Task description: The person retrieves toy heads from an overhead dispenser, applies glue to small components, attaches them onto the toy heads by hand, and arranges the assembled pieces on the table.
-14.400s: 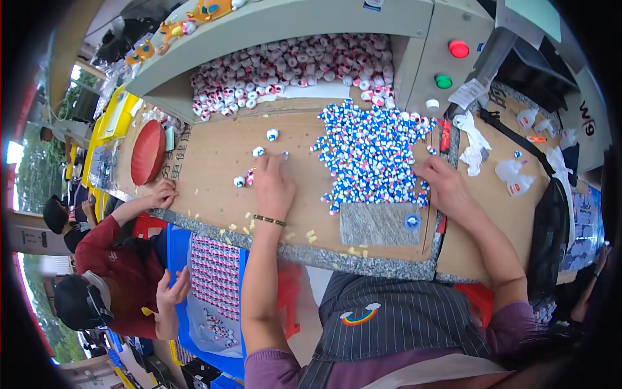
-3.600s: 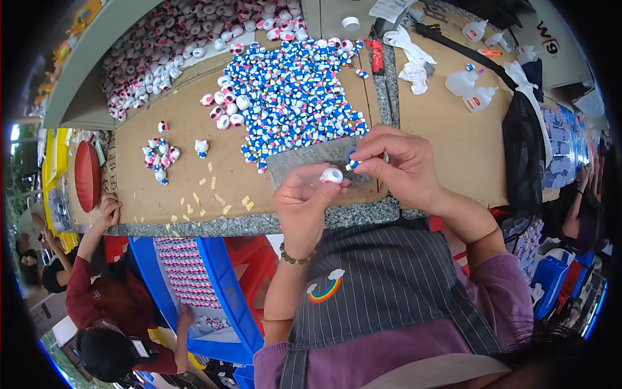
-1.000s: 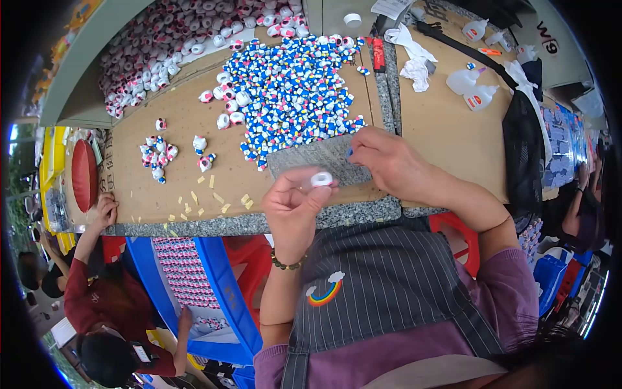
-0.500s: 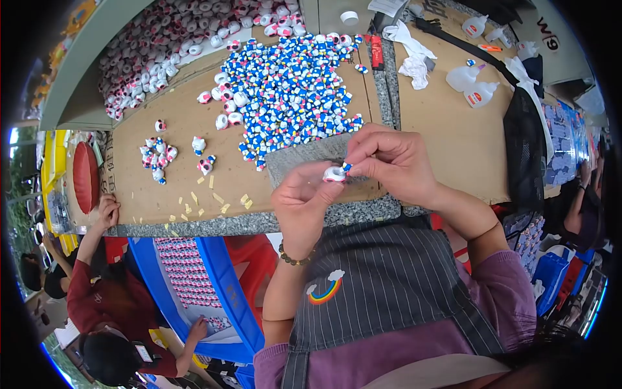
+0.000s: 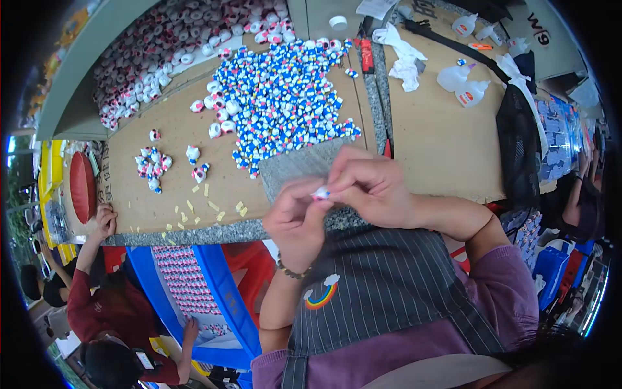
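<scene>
Close together above the bench's front edge, both my hands are closed on one small figurine. My left hand (image 5: pixel 295 217) pinches its white and pink head (image 5: pixel 320 193). The fingers of my right hand (image 5: pixel 369 188) press against the head's right side, where a bit of blue shows; the rest of that blue part is hidden. Behind my hands lies a grey stone-patterned plate (image 5: pixel 291 167). Beyond it spreads a big pile of small blue and white bodies (image 5: pixel 285 97). Several loose white and pink heads (image 5: pixel 214 130) lie along the pile's left side.
Joined figurines (image 5: pixel 153 163) form a cluster left, with two more (image 5: pixel 193 153) nearby. Heads (image 5: pixel 181 39) fill the machine opening. A red dish (image 5: pixel 82 188) stands far left. Plastic bottles (image 5: pixel 470 93) and a white cloth (image 5: pixel 405 61) lie right. A co-worker (image 5: pixel 110 311) sits beside a blue crate (image 5: pixel 217 285).
The blue and white body in my right hand has come up against the head, and both hands have moved slightly left and down. The whole view has shifted a little.
</scene>
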Action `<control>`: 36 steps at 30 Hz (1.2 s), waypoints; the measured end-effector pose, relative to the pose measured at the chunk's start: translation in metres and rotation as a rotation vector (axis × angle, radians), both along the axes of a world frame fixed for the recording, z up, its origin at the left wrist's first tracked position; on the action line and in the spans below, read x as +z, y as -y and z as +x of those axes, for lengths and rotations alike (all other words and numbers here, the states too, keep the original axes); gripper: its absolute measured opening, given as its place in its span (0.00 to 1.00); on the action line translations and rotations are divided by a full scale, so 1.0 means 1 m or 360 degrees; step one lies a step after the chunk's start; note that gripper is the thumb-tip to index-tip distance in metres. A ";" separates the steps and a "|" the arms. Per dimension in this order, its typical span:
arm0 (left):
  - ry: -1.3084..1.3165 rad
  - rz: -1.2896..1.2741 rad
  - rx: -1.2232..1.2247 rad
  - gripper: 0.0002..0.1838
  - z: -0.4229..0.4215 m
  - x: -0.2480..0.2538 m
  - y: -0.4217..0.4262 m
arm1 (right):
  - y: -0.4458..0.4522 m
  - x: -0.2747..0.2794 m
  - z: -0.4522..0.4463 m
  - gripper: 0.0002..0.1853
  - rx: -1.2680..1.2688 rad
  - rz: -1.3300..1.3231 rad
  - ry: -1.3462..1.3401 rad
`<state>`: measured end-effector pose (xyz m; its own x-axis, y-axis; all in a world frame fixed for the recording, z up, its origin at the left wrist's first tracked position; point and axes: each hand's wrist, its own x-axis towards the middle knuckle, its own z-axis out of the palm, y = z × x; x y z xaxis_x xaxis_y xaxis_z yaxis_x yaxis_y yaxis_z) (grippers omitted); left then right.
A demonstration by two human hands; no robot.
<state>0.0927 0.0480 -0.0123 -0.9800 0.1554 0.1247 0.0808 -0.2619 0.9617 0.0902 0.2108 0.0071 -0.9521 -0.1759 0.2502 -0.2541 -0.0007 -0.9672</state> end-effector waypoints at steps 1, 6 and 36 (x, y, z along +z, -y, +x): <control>-0.0016 -0.0022 -0.0022 0.10 -0.003 -0.003 0.007 | -0.002 0.002 -0.005 0.04 0.0035 0.0064 -0.0018; 0.0092 -0.0546 0.0282 0.13 -0.025 -0.002 0.052 | -0.042 -0.001 -0.043 0.07 -0.0123 0.0429 0.0025; -0.0171 -0.0616 0.0208 0.08 -0.102 0.016 0.072 | -0.058 0.005 -0.036 0.03 0.0083 0.0815 -0.0150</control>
<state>-0.0088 -0.0238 0.0032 -0.9791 0.0862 0.1842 0.1947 0.1363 0.9713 0.0542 0.2688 0.0117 -0.9162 -0.3447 0.2042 -0.3525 0.4513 -0.8198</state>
